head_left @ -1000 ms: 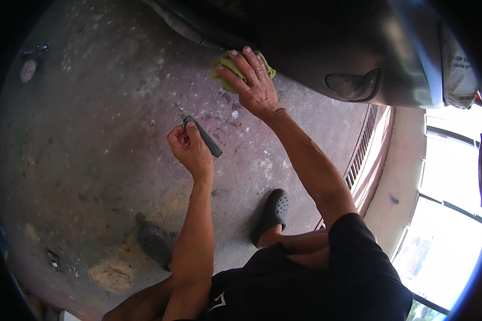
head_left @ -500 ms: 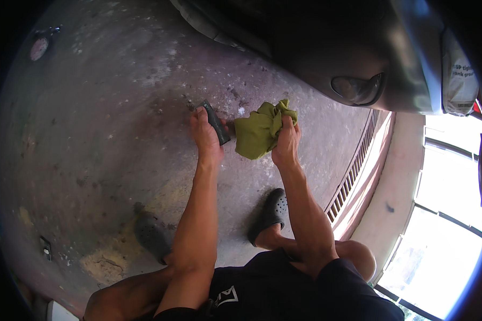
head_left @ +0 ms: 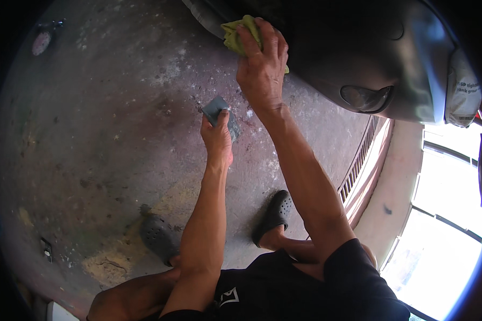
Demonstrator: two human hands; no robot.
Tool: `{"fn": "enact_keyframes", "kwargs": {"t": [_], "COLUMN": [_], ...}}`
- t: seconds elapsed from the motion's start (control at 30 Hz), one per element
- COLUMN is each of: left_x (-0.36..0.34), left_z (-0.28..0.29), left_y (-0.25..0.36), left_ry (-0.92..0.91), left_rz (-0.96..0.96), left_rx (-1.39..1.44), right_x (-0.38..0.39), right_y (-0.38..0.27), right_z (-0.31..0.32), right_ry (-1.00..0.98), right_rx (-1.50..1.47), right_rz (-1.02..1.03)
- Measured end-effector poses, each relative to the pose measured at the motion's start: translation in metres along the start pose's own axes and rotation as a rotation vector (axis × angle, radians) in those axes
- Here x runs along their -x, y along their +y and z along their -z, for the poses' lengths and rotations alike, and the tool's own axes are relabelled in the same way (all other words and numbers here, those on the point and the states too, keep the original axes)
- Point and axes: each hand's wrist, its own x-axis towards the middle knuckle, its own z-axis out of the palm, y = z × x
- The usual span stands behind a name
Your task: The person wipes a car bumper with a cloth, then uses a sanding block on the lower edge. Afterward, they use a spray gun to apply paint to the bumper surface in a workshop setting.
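1 grey block (head_left: 213, 107) is gripped by left fingers (head_left: 223, 117), 1 green cloth (head_left: 232, 36) by right fingers (head_left: 268, 40).

Garage-like workshop: car bumper (head_left: 353, 67), stained concrete floor (head_left: 112, 139).

Open floor (head_left: 118, 123) lies left of the left hand (head_left: 218, 134). A dark panel (head_left: 332, 59) blocks passage beside the right hand (head_left: 262, 69).

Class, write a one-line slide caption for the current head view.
Right hand holds a green cloth at a dark car bumper; left hand grips a grey block.
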Motion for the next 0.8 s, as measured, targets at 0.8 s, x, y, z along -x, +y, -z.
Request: {"fn": "enact_keyframes", "kwargs": {"t": [0.8], "left_x": [-0.011], "left_z": [-0.092], "left_y": [-0.015], "left_ry": [-0.156], "left_rz": [-0.288], "left_rx": [-0.221], "right_x": [0.114], "right_y": [0.012], "right_z": [0.241], "right_ry": [-0.867], "right_rx": [-0.120], "right_rz": [-0.382]}}
